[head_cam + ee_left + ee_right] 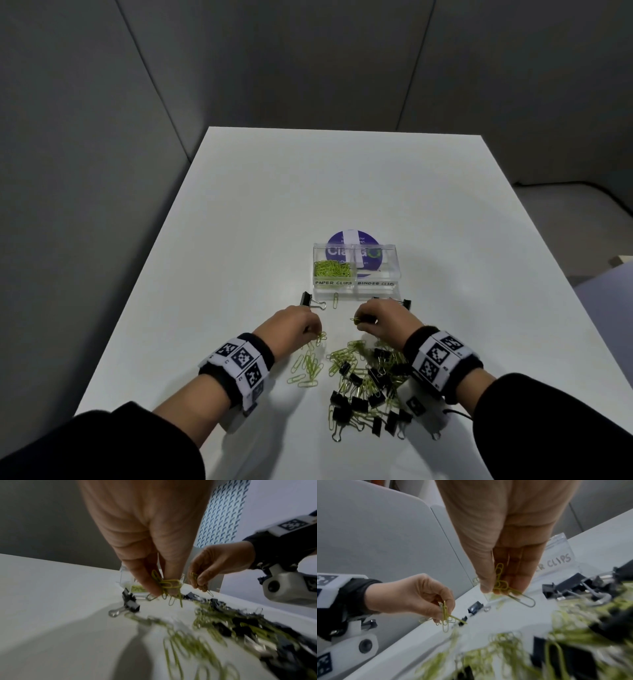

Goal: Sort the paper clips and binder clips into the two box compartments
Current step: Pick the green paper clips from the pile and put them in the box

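A clear two-compartment box (356,287) stands mid-table, labelled PAPER CLIPS on the left and BINDER CLIPS on the right. Green paper clips (332,268) fill its left compartment; the right one looks empty. A mixed pile of green paper clips and black binder clips (363,380) lies near me. My left hand (301,323) pinches a small bunch of green paper clips (167,586) just above the table. My right hand (380,318) pinches another bunch of paper clips (501,584) in front of the box.
One black binder clip (310,301) lies left of the box front, another binder clip (400,302) at its right front corner. A single paper clip (335,300) lies between them. A purple round sticker (354,253) shows through the box. Grey partition walls surround the white table (239,222).
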A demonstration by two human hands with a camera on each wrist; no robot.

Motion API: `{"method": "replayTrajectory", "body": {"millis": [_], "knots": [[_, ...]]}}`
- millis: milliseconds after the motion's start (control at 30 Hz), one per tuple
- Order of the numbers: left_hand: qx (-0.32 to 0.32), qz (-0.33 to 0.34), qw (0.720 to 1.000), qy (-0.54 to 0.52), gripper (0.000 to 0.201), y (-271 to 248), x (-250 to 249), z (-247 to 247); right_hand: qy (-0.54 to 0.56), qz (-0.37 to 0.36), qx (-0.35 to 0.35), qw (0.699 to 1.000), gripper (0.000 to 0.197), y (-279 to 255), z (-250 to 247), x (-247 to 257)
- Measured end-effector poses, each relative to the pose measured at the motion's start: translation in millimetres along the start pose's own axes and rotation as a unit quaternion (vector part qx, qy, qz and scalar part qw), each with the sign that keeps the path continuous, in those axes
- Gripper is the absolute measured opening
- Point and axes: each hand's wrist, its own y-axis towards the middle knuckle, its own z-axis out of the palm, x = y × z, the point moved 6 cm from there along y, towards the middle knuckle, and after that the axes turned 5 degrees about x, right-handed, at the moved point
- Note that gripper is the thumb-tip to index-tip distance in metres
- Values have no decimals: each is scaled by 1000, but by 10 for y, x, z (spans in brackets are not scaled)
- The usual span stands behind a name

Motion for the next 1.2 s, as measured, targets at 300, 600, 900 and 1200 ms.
{"method": "replayTrajectory", "body": {"millis": [300,600,900,1200], "knots": [[-229,75,966,-97,9,17,-138,-1044,153,-43,-187,969,15,244,-766,292],[-316,28,944,-86,11,474,57,-1355,134,6,-124,983,25,899,-571,206],[-78,3,997,18,22,1024,0,-795,131,10,-156,979,16,299,-643,-159],[-79,47,991,95,25,564,-141,-622,62,37,-85,994,17,-122,-321,-359]]}}
